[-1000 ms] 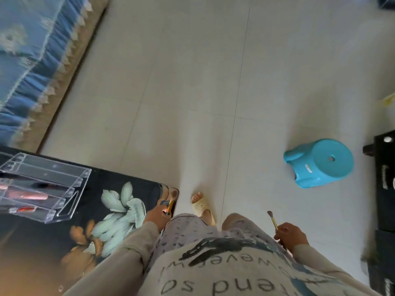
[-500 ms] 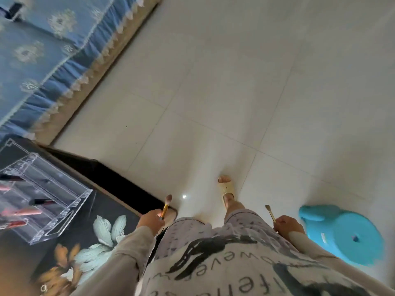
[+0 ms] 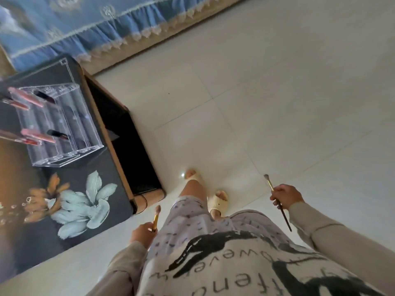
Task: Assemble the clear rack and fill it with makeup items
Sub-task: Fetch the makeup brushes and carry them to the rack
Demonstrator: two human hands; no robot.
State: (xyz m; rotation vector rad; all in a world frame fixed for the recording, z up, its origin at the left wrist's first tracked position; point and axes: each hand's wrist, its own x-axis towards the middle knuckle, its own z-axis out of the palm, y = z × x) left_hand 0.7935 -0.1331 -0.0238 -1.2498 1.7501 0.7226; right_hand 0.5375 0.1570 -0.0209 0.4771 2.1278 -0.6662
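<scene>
Nearest you, your L hand (image 3: 142, 232) hangs low by your hip. Its fingers are curled round the handle of a short brush (image 3: 155, 218), w/ the gold ferrule and pinkish bristles poking up and away from you. Your R hand (image 3: 286, 196) is out to the side, a bit further off. It's fisted on a long brush (image 3: 285, 220) approx mid-shaft: the dark handle trails back toward you below the fist, and the gold ferrule and small bristle tuft point away. Both brushes are in the air over the floor (image 3: 267, 92), well apart from the rack.

Btw the hands, your feet in cream slippers (image 3: 215, 205) stand on the pale tiles, one ahead of the other.

To your left is the table (image 3: 106, 167), a dark top w/ a pale-blue and orange flower print at its near end. The rack (image 3: 70, 129) stands on it past the flowers, just beside the right edge, in the far half of the top. It's assembled: clear walls and stepped rows. Pink lip tubes (image 3: 32, 97) and a couple of dark-capped ones lean in the rows on its left side.

Furthest off, a blue cover (image 3: 85, 28) w/ a lace hem hangs down toward the floor beyond the table's far end.
</scene>
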